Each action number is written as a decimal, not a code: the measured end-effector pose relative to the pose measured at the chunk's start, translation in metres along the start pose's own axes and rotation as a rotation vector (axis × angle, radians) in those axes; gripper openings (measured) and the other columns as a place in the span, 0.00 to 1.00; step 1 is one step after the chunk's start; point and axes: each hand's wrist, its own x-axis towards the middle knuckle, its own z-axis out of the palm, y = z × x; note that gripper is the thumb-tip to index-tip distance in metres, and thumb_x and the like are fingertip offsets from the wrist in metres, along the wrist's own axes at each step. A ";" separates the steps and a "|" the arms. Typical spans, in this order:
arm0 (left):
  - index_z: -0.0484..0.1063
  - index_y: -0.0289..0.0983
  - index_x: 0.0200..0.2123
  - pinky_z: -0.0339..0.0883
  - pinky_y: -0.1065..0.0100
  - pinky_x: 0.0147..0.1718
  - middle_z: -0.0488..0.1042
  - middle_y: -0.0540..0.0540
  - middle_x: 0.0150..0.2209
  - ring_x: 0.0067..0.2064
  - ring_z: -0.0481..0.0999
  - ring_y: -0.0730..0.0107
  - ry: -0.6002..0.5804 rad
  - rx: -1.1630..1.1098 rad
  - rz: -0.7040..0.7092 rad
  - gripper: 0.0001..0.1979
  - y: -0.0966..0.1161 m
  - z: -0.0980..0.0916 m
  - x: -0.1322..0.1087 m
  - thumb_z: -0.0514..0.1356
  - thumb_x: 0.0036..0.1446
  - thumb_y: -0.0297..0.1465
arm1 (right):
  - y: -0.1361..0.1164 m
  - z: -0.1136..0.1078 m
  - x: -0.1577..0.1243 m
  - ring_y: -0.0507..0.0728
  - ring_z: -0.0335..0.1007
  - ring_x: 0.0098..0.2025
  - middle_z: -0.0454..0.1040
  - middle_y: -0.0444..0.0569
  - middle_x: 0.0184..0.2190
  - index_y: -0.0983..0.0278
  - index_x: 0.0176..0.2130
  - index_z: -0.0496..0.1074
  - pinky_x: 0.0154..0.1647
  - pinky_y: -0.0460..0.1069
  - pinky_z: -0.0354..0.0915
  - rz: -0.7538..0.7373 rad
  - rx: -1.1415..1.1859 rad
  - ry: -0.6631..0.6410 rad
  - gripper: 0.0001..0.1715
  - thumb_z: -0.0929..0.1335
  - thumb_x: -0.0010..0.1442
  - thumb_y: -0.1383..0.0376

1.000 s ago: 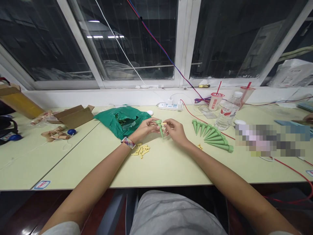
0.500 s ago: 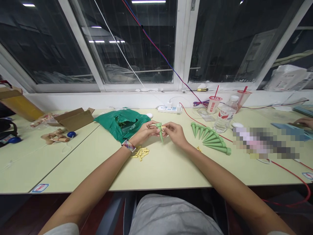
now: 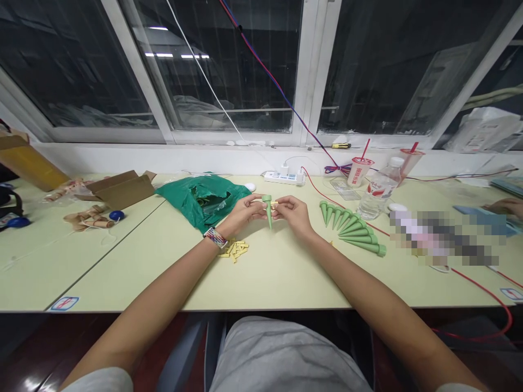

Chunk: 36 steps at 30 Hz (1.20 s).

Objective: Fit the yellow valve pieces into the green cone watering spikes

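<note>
Above the middle of the table, my left hand [image 3: 244, 213] grips a green cone-shaped spike [image 3: 269, 211], its tip pointing down. My right hand [image 3: 294, 214] is closed on a small yellow piece [image 3: 275, 204] held against the spike's side near its top. Several loose yellow pieces [image 3: 236, 250] lie in a pile below my left wrist. To the right of my hands, several green spikes [image 3: 351, 226] are laid out in a fan.
A torn green plastic bag [image 3: 200, 201] lies behind my left hand. A water bottle [image 3: 378, 190], a cup with a straw [image 3: 359, 170] and a power strip [image 3: 284, 177] stand farther back. An open cardboard box [image 3: 120, 188] is at left. Another person's hand [image 3: 509, 206] shows at far right.
The view has shifted slightly. The green spike is now more upright between my hands, and the yellow piece sits close beside it. Both hands keep their hold.
</note>
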 end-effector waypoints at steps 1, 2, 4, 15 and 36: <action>0.78 0.33 0.47 0.81 0.64 0.40 0.83 0.43 0.38 0.37 0.83 0.66 0.018 -0.002 0.007 0.23 -0.001 0.001 0.000 0.78 0.51 0.36 | 0.001 0.000 0.000 0.56 0.79 0.28 0.79 0.45 0.27 0.63 0.36 0.74 0.33 0.51 0.80 -0.025 -0.020 0.005 0.28 0.82 0.46 0.49; 0.78 0.33 0.46 0.81 0.64 0.40 0.84 0.42 0.38 0.37 0.84 0.65 0.034 -0.003 0.017 0.23 -0.002 0.002 0.001 0.78 0.50 0.37 | 0.001 -0.001 0.000 0.56 0.79 0.28 0.79 0.46 0.27 0.63 0.36 0.74 0.32 0.51 0.80 -0.051 -0.042 0.009 0.27 0.81 0.47 0.48; 0.79 0.33 0.45 0.82 0.61 0.41 0.84 0.42 0.38 0.37 0.84 0.63 0.048 0.001 0.030 0.23 -0.005 0.003 0.001 0.78 0.49 0.37 | 0.002 -0.003 -0.001 0.56 0.79 0.29 0.79 0.45 0.28 0.63 0.36 0.75 0.33 0.51 0.79 -0.098 -0.079 0.005 0.26 0.81 0.48 0.48; 0.76 0.32 0.43 0.82 0.58 0.42 0.84 0.43 0.37 0.37 0.86 0.61 0.028 0.003 0.019 0.26 -0.008 0.012 -0.001 0.80 0.45 0.38 | -0.010 -0.015 0.001 0.55 0.77 0.28 0.78 0.45 0.27 0.63 0.34 0.74 0.34 0.51 0.76 -0.189 -0.182 -0.148 0.25 0.80 0.52 0.47; 0.72 0.37 0.45 0.78 0.64 0.38 0.78 0.48 0.36 0.36 0.83 0.65 0.035 0.127 0.095 0.24 0.010 0.024 -0.009 0.76 0.51 0.40 | -0.052 -0.042 0.002 0.54 0.78 0.31 0.80 0.48 0.37 0.62 0.48 0.74 0.31 0.49 0.73 0.046 -0.413 -0.401 0.23 0.75 0.61 0.50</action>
